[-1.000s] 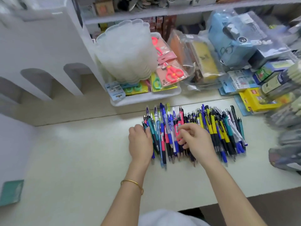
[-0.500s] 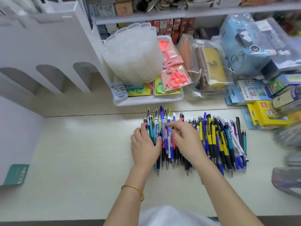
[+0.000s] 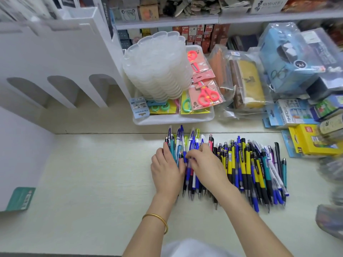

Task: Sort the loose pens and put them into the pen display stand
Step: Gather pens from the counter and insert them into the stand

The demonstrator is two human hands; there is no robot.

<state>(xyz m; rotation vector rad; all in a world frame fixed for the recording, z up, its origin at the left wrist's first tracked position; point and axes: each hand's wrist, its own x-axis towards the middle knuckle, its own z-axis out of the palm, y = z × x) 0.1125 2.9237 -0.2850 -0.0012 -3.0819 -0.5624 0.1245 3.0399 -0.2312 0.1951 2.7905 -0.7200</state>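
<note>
Stationery shelving backs a pale desk (image 3: 92, 173). White arched unit (image 3: 55, 58), far left; whether it is the display stand cannot be told. Pens (image 3: 250, 164): one row flat on the desk, side by side, long axes running away from the person, writing tips nearest, clickers toward the shelving, likely squared up for sorting by colour. Tray of scissor packs (image 3: 174, 120), just behind the row. Left hand (image 3: 167, 169): fingers straight, pressed to the row's left edge, probably as a stop. Right hand (image 3: 206, 164): fingers curled, pinching among the blue pens.

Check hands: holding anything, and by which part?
Right hand seems to pinch a blue pen mid-barrel. Left hand lies flat against the pens, holding nothing.
</note>
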